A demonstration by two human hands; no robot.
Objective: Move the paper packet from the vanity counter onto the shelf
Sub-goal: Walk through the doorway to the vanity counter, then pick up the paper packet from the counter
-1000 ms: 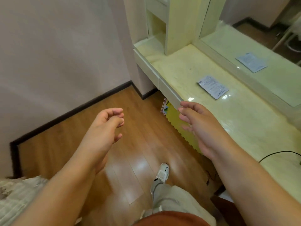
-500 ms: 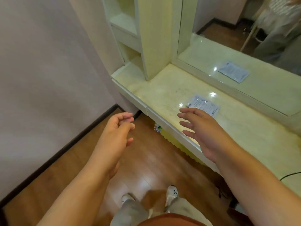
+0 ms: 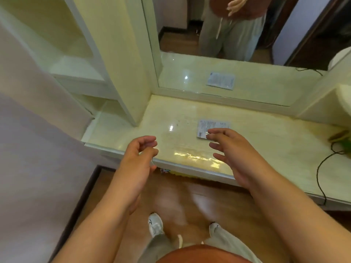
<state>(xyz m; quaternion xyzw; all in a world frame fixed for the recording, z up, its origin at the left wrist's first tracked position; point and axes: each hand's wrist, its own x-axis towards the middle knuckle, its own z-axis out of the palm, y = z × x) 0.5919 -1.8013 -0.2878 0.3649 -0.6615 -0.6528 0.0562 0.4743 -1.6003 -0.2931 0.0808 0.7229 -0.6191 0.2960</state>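
Pale paper packet (image 3: 213, 127): flat on glossy counter (image 3: 266, 141), below mirror (image 3: 237, 54). Right hand (image 3: 233, 154): spread, empty, fingertips over its near edge. Left hand (image 3: 136, 164): half-curled, empty. Advice: slide a nail under, pinch a corner.

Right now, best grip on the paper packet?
The paper packet lies flat on the vanity counter, so a top pinch likely fails. With the right hand open at its near edge, probably lift its near-left corner, then pinch that edge.
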